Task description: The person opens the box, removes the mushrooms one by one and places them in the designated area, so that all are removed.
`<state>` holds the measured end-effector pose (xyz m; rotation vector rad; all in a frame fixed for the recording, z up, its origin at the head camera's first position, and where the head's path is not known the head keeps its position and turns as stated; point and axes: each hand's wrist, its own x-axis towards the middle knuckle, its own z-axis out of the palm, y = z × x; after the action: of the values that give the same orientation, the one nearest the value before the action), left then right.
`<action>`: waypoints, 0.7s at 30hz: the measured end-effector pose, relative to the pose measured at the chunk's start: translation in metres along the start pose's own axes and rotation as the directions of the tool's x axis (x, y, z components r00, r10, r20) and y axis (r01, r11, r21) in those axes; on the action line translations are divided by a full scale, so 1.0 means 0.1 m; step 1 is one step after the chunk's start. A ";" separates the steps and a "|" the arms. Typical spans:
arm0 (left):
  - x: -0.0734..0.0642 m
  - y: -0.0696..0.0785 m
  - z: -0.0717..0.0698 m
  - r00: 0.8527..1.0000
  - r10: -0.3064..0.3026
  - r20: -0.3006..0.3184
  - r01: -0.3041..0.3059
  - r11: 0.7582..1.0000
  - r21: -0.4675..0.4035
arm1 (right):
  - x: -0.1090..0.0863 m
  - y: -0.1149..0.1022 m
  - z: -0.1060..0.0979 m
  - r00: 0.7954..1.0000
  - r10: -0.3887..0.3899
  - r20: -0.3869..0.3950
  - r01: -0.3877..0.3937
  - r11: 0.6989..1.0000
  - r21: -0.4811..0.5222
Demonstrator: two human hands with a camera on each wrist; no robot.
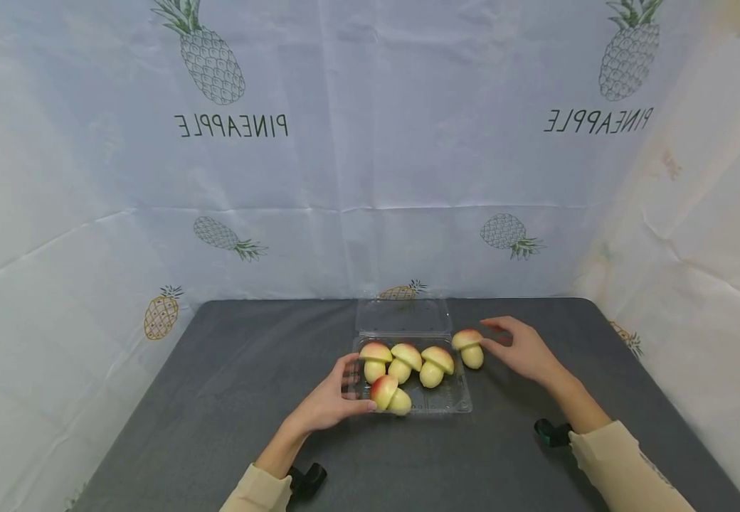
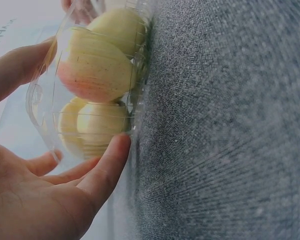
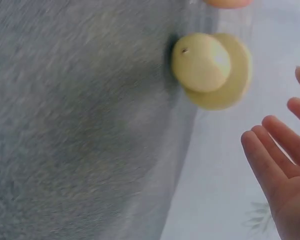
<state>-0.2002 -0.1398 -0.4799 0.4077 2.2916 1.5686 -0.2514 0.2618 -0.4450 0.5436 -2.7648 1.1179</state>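
A clear plastic box (image 1: 445, 402) lies on the dark table, lid folded back on its far side. Inside are several mushroom-shaped pieces, with yellow-red caps and pale stems; the nearest one (image 1: 384, 391) lies at the front left corner. My left hand (image 1: 326, 404) grips the box's left end, thumb at the near corner and fingers along the side (image 2: 37, 95). Another mushroom-shaped piece (image 1: 471, 348) lies just right of the box, its stem (image 3: 202, 62) toward me. Beside it my right hand (image 1: 525, 350) has its fingers extended, holding nothing; in the right wrist view they are apart from it.
The grey-black table (image 1: 248, 370) extends to both sides of the box. White cloth (image 1: 370, 156) printed with pineapples hangs behind and along the sides. Black devices (image 1: 308, 481) are at both wrists.
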 end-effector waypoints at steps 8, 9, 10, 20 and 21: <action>0.00 -0.01 0.00 1.000 -0.001 0.001 0.001 1.000 0.003 | -0.04 -0.22 0.02 0.996 -0.082 -0.043 0.082 0.996 -0.019; 0.00 -0.01 0.00 1.000 0.000 0.000 0.000 1.000 0.004 | -0.05 -0.24 0.02 0.995 -0.092 -0.044 0.091 0.996 -0.015; 0.00 -0.01 0.00 1.000 0.000 -0.001 0.000 1.000 0.006 | -0.05 -0.26 0.03 0.994 -0.100 -0.044 0.100 0.995 -0.008; 0.00 0.00 0.00 1.000 0.002 -0.007 -0.002 1.000 0.015 | -0.09 -0.47 0.11 0.986 -0.166 -0.029 0.167 0.986 0.022; 0.00 0.00 0.00 1.000 0.002 -0.006 -0.002 1.000 0.013 | -0.09 -0.49 0.12 0.984 -0.174 -0.026 0.174 0.984 0.025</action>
<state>-0.2004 -0.1398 -0.4804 0.4091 2.3075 1.5580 -0.2243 0.2234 -0.4243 0.7536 -2.6255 1.1158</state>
